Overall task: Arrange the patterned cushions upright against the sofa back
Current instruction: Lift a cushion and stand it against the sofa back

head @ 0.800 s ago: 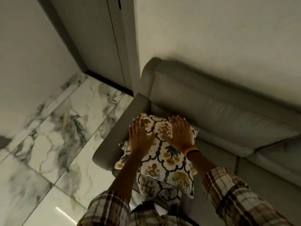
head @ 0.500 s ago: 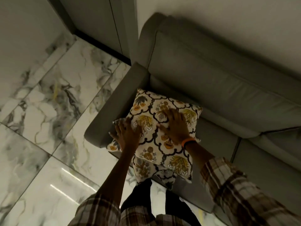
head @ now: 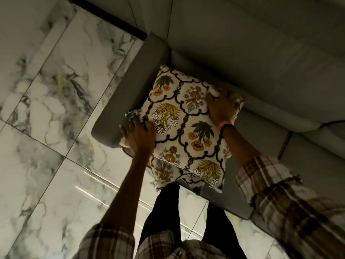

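Two hands [head: 139, 135] [head: 223, 106] grip top cushion [head: 186, 126]; two cushions stacked.

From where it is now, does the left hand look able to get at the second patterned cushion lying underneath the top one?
Probably yes. The left hand rests at the left edge of the top cushion, and the lower cushion pokes out just below that edge with nothing covering its exposed corner.

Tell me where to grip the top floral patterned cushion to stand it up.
Grip the floral patterned cushion at its two opposite side edges, coming from above, where the left hand and right hand sit. It lies flat on another cushion, so only edges offer pinchable fabric.
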